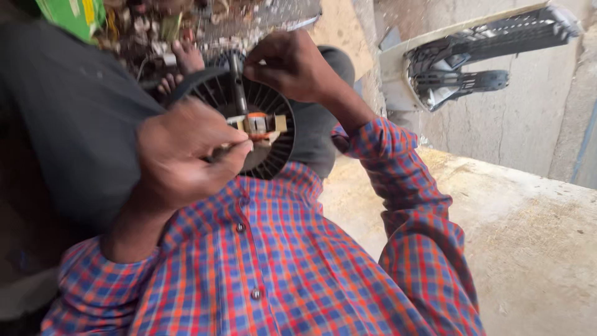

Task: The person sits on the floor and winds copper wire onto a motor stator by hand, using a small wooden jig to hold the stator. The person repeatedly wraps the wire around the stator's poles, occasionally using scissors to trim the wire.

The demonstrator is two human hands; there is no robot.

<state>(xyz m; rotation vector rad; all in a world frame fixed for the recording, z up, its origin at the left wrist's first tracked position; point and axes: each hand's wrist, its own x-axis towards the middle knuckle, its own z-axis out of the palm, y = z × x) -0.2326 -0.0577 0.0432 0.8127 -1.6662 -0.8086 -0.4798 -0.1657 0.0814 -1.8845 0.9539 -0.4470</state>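
Looking down from the head camera: lying against the pale wall at upper right, a dark slatted grille in a cream housing [479,59], well apart from the work; stretching below it, a dusty concrete slab [516,224]; crowding the top edge, a litter of small scrap [155,25] beside a green carton [71,15], contents too blurred to tell; peeking out behind the wheel, bare toes [183,59]. Filling the foreground, a red-and-blue checked shirt [280,267], blocking the lap beneath. Sitting at centre above the knees, a black finned fan wheel [273,134], its left part hidden behind the near hand. Poking up through its hub, a dark shaft [236,81] over an orange-and-cream motor core [261,123]. Curling in from lower left, the left hand [183,155], fingers closed tight, pinching a thin dark tool [233,148] aimed at the core. Reaching over from the right, the right hand [289,65], wrist bent, fingertips nipped narrow near the shaft's top end; exact hold impossible to tell.
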